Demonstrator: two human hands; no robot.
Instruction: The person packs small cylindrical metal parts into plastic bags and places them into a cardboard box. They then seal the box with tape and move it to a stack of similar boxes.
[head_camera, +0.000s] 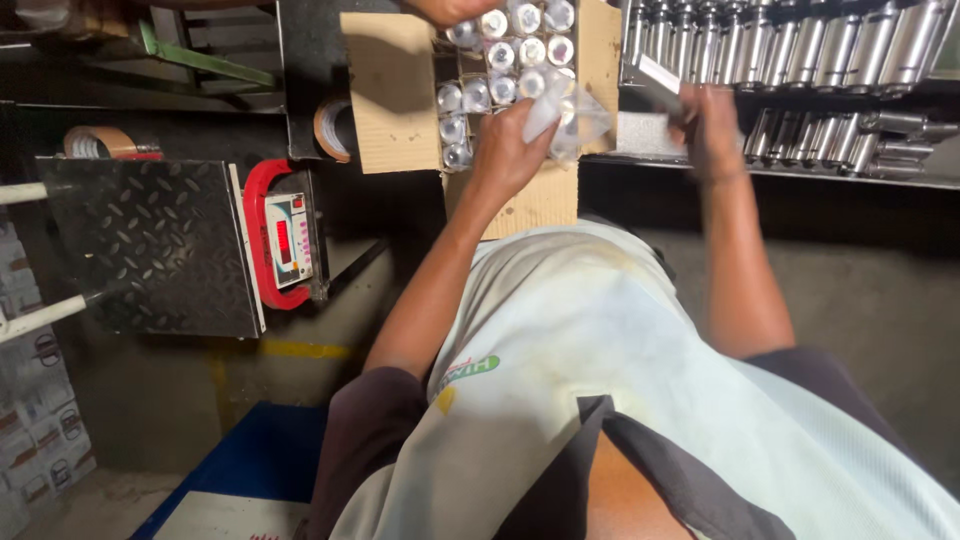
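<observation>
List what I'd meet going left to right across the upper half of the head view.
Brown tape roll → platform scale → its red-framed display → second tape roll → cardboard box of wrapped metal parts → left hand holding a clear plastic bag → right hand → racks of metal cylinders.

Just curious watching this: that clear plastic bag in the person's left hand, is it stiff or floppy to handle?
Probably floppy: the clear plastic bag crumples and bunches in the left hand. It looks thin and see-through, so likely very light. Its glossy film may be a bit slippery.
</observation>
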